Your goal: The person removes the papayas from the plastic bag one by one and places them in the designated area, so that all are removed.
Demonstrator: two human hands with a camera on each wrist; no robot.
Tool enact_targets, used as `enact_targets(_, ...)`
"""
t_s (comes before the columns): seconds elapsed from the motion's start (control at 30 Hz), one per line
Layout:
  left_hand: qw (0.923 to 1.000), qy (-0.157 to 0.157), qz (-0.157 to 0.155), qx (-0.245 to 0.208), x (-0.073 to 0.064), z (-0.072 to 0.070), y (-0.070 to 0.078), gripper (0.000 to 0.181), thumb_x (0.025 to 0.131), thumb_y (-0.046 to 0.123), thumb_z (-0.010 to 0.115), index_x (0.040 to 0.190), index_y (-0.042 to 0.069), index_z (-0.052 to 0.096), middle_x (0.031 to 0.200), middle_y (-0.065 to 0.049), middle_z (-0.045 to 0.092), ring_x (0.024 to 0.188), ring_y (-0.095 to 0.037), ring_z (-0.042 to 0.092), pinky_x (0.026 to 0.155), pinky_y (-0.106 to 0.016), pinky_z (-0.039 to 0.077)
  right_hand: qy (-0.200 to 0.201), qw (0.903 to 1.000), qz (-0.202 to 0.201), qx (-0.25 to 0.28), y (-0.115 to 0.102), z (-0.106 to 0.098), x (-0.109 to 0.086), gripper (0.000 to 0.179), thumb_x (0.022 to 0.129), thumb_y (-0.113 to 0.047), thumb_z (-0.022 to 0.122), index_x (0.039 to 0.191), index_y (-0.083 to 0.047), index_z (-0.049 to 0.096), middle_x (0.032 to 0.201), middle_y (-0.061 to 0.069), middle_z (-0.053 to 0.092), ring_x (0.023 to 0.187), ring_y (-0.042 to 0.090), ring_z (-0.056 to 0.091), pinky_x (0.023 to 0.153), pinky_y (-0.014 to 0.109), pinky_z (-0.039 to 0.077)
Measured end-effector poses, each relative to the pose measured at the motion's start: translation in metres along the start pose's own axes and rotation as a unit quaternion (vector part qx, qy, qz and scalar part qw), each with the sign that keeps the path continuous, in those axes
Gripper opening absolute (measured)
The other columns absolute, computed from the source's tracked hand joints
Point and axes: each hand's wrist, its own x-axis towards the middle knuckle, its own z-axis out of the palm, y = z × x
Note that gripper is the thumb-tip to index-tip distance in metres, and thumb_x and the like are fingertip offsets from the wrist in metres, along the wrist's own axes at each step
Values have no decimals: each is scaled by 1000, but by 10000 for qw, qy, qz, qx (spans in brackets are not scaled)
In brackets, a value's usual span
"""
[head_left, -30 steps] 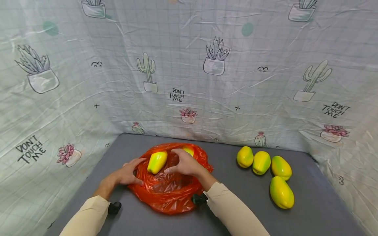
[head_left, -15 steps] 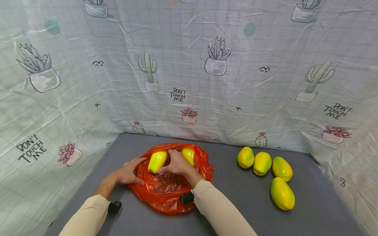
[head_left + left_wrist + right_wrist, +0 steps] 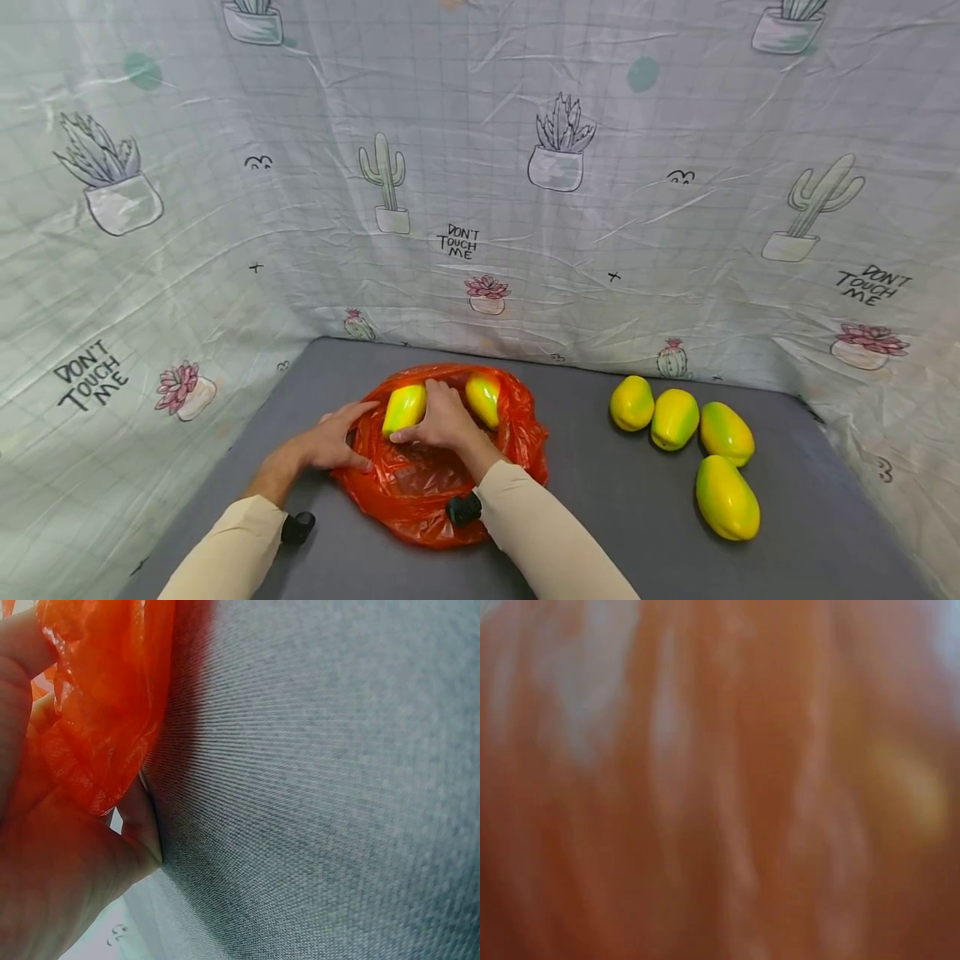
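Note:
A red plastic bag [image 3: 390, 508] lies on the grey table with its mouth spread upward. My left hand [image 3: 333, 440] holds the bag's left rim; in the left wrist view a fold of the red plastic [image 3: 112, 697] sits between the fingers and thumb. Inside the bag, my right hand [image 3: 442, 418] grips a yellow-green papaya [image 3: 405, 408] at its right side, thumb toward the near end. A second papaya [image 3: 483, 398] lies in the bag to the right of that hand. Blurred red plastic [image 3: 765, 787] fills the right wrist view, with a yellow patch at the right.
Several more papayas stand apart at the right: one [image 3: 632, 403] leftmost, one [image 3: 675, 419] beside it, another [image 3: 727, 433] further right and the nearest [image 3: 727, 498] in front. A pale cactus-print sheet [image 3: 480, 167] hangs behind and around the grey table [image 3: 600, 517].
My right hand has moved left inside the bag, from beside the right papaya to the left one, and now grips it. The right papaya shows more fully. My left hand stays at the rim.

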Motion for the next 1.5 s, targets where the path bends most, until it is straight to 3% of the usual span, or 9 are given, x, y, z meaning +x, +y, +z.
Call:
enact_targets(0.37, 10000, 48, 58, -41, -1, 1, 5, 102, 73, 34, 92, 158, 10, 39, 162, -28, 36, 138, -55, 38, 112, -73, 35, 372, 9981, -98, -477, -4, 7, -2, 100, 70, -57, 92, 142, -8, 42, 126, 9, 56, 117, 27, 55, 102, 40, 53)
enact_targets(0.6, 10000, 35, 57, 6, -1, -2, 4, 102, 74, 34, 91, 158, 9, 38, 163, -28, 35, 138, -56, 36, 112, -73, 35, 413, 9987, -234, -192, -2, 5, -5, 107, 68, -57, 92, 148, -9, 40, 134, 9, 58, 118, 25, 57, 104, 40, 53)
enact_targets(0.9, 10000, -63, -26, 38, 0, 0, 2, 102, 76, 37, 90, 159, 10, 37, 164, -28, 32, 138, -56, 35, 111, -74, 35, 325, 9983, -444, 165, 1, -4, -15, 105, 64, -56, 94, 145, -12, 45, 127, 3, 59, 110, 20, 56, 94, 35, 54)
enact_targets(1.23, 10000, -33, -17, 18, -1, 0, 1, 102, 75, 35, 91, 158, 10, 38, 163, -28, 33, 136, -56, 36, 110, -74, 35, 180, 9967, -757, 229, 0, -22, -30, 110, 66, -57, 92, 152, -14, 41, 142, 3, 56, 122, 20, 55, 105, 38, 53)
enact_targets(1.5, 10000, -5, -50, 19, 2, 2, 0, 103, 74, 37, 91, 158, 10, 38, 163, -28, 33, 137, -57, 35, 112, -75, 33, 342, 9939, -1022, 249, 0, -44, -48, 112, 66, -56, 91, 155, -11, 40, 147, 4, 55, 126, 22, 55, 108, 43, 53)
